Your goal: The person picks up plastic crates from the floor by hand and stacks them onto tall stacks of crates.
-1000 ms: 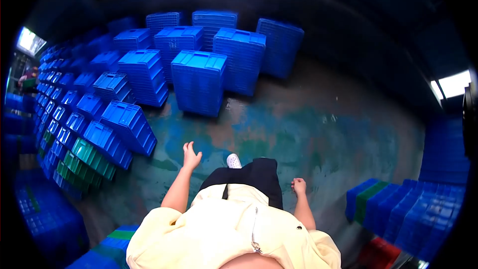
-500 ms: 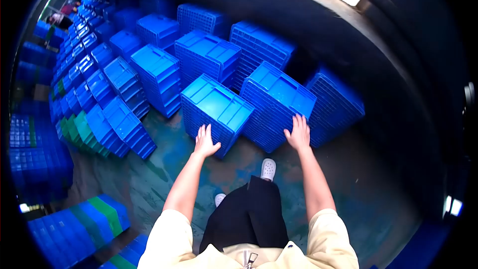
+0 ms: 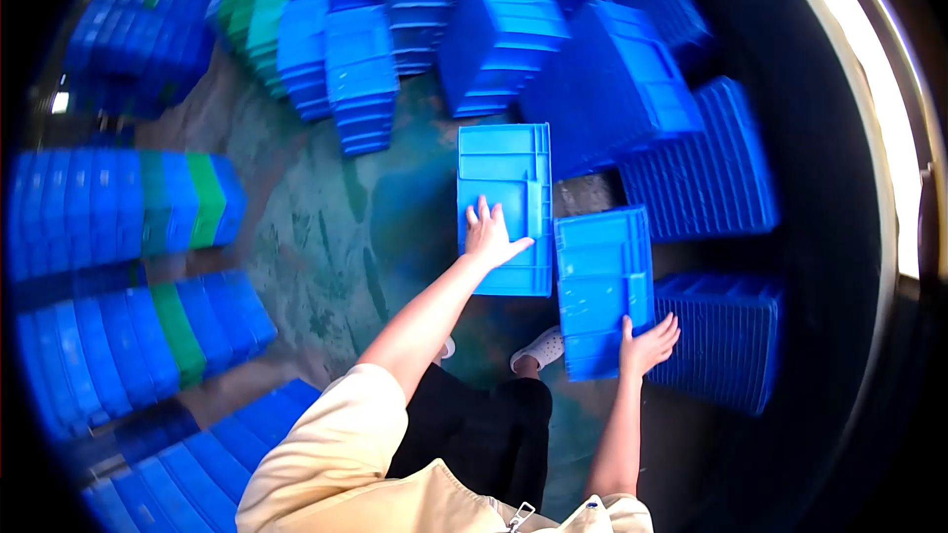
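My left hand (image 3: 491, 237) lies with spread fingers against a blue plastic crate (image 3: 506, 158), over its lower half. Beside it on the right, a second blue crate (image 3: 597, 286) shows a scuffed face with pale specks. My right hand (image 3: 649, 343) is at this crate's lower right edge, thumb over the edge and fingers pointing outward. Neither hand is wrapped round anything. The two crates stand close together, corner near corner. What lies under each of them is mostly hidden from this angle.
Tall stacks of blue crates (image 3: 504, 30) stand ahead, and another stack (image 3: 726, 341) is at the right by the dark wall. On the left lie rows of blue crates (image 3: 89, 207) with green ones among them. The floor (image 3: 296, 227) is green and stained.
My view has swung round to the right and down. Both hands, apart from each other on neighbouring crates before, now lie against two crates nearer my feet. The crates appear turned.
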{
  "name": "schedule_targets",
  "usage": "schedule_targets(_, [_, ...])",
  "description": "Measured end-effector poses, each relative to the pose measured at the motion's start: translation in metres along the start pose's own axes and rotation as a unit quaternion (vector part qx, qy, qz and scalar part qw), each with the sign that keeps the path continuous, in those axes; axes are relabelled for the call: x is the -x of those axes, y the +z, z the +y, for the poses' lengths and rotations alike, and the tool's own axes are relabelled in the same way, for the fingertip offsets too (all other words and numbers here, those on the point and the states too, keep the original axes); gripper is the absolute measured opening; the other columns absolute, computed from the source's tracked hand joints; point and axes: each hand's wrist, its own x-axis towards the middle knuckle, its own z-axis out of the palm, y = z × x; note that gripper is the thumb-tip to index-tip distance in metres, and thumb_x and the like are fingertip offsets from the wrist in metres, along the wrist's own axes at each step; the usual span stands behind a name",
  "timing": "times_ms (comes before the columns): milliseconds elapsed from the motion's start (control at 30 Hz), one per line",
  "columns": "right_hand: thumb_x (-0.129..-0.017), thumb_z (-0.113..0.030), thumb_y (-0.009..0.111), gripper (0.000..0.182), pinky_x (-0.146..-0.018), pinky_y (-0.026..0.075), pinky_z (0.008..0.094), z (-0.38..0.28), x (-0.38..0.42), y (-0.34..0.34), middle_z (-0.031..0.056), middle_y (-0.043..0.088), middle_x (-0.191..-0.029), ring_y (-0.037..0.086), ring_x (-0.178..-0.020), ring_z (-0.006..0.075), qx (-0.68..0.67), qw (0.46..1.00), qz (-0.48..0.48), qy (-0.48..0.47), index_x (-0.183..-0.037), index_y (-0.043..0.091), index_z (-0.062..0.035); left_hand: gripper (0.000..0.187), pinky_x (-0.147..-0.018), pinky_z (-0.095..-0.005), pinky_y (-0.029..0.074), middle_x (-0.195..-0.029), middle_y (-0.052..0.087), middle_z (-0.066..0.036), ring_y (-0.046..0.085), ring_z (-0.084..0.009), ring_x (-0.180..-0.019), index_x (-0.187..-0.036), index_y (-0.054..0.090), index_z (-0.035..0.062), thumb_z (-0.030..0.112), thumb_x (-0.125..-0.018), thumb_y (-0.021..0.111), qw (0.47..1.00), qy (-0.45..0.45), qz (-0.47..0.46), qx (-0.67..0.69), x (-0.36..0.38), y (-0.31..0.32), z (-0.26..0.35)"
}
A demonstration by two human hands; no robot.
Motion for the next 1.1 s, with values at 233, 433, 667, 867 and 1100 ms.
schedule_targets(233, [-0.057,-0.022,0.064,0.034,-0.061,0.046,0.0395,-0.076,0.078,0.019,0.0200,0.058,-0.067,0.060,-0.065,0.0335,-0.220,0.941,-0.249,-0.059,-0.077,0.053,0.0030,0.081,-0.096,-0.0496,0.030,-0.134,0.018,-0.025,0.017,-0.0434,-0.124,-0.115,0.037,-0.0029,0.036,-0.054,0.074,0.942,-0.291,-0.011,0.167,-0.032,-0.006,-0.158])
schedule_targets(433, [-0.055,-0.019,0.065,0.032,-0.057,0.046,0.0379,-0.123,0.134,-0.024,0.0175,0.057,-0.062,0.060,-0.060,0.0302,-0.216,0.941,-0.238,-0.104,-0.074,0.051,0.0027,0.048,-0.068,-0.0380,0.048,-0.082,0.061,-0.018,0.060,-0.0307,-0.074,-0.083,0.057,-0.0035,0.027,-0.050,0.073,0.829,-0.391,0.208,0.341,0.086,0.024,-0.412])
schedule_targets(667, [-0.054,-0.021,0.068,0.033,-0.051,0.046,0.0364,-0.214,0.216,-0.059,0.0148,0.056,-0.057,0.058,-0.052,0.0271,-0.178,0.924,-0.266,-0.209,-0.069,0.049,0.0007,0.050,-0.069,-0.0454,0.047,-0.094,0.051,-0.016,0.055,-0.0277,-0.082,-0.105,0.039,0.0002,0.005,-0.061,0.060,0.450,-0.519,0.331,0.647,0.247,0.074,-0.569])
schedule_targets(867, [-0.051,-0.027,0.075,0.042,-0.047,0.043,0.0354,-0.315,0.277,-0.063,0.0141,0.052,-0.053,0.055,-0.049,0.0286,-0.063,0.874,-0.325,-0.357,-0.067,0.045,-0.0014,0.061,-0.075,-0.0645,0.037,-0.126,0.034,-0.013,0.036,-0.0334,-0.114,-0.124,0.031,0.0122,0.028,-0.075,0.062,0.285,-0.534,0.126,0.786,0.257,0.100,-0.587])
schedule_targets(1100, [-0.057,-0.034,0.074,0.041,-0.049,0.045,0.0362,-0.432,0.348,-0.080,0.0115,0.055,-0.058,0.056,-0.052,0.0288,-0.064,0.675,-0.349,-0.647,-0.076,0.051,-0.0051,0.082,-0.079,-0.0536,0.040,-0.129,0.034,-0.010,0.042,-0.0286,-0.110,-0.134,0.018,0.0126,0.040,-0.071,0.063,0.535,-0.406,-0.218,0.708,0.333,0.115,-0.548])
